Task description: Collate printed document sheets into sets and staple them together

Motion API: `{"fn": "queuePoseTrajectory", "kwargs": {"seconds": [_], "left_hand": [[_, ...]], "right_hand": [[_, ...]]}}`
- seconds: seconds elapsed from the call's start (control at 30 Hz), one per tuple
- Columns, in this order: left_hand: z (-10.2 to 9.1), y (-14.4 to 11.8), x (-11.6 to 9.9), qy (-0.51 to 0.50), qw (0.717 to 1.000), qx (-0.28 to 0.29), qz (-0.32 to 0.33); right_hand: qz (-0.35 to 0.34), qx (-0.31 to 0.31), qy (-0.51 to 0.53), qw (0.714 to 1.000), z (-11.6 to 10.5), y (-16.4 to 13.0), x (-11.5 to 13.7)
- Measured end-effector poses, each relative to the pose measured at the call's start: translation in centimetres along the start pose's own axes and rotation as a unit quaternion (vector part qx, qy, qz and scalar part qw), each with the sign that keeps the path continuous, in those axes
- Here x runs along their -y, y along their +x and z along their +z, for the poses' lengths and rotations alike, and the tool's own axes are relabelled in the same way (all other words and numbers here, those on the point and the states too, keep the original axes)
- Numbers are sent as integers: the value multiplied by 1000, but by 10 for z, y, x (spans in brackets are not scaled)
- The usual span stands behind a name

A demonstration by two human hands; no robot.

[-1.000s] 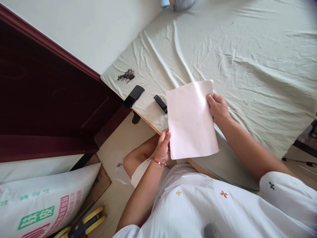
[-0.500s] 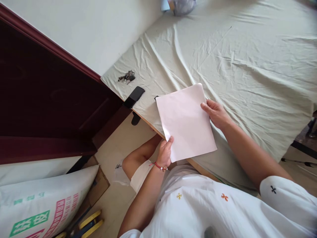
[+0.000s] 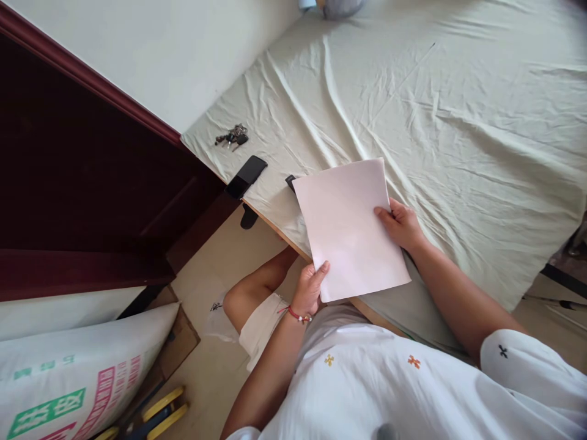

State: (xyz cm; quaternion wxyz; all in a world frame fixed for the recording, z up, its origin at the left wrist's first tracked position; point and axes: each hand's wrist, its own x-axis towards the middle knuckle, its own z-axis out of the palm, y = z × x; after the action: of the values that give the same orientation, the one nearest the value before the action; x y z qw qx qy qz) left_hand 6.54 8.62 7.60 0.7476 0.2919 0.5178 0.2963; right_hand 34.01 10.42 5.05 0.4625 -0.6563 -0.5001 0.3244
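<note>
The sheet of paper is held above the near edge of the bed sheet, tilted slightly, blank side toward the camera. The left hand grips the sheet at its lower left corner, thumb on the upper face and fingers curled beneath it. The right hand grips the right edge at mid-height, thumb on the upper face and the remaining fingers behind the paper. Both hands are closed on the sheet. A red bracelet sits on the left wrist. A small black device lies on the bed sheet, mostly hidden behind the upper left corner of the paper. A black phone lies at the bed edge to the left of it, and a bunch of keys lies farther left, near the corner. A printed white sack stands on the floor at lower left.
</note>
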Motion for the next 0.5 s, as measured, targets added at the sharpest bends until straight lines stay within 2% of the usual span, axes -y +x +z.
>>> {"fn": "queuePoseTrajectory", "kwargs": {"seconds": [0.1, 0.2, 0.33, 0.43, 0.5], "left_hand": [[3, -7, 5, 15, 999, -4, 32], [2, -7, 14, 34, 997, -32, 67], [-3, -2, 21, 81, 993, -67, 54], [-4, -1, 21, 94, 992, -66, 42], [-4, 0, 19, 90, 992, -68, 51]], "right_hand": [[3, -15, 26, 1000, 2, 1, -7], [1, -26, 24, 999, 3, 2, -10], [-7, -36, 10, 999, 4, 3, -5], [-5, -119, -10, 993, 4, 4, -1], [6, -176, 14, 984, 4, 5, -1]]}}
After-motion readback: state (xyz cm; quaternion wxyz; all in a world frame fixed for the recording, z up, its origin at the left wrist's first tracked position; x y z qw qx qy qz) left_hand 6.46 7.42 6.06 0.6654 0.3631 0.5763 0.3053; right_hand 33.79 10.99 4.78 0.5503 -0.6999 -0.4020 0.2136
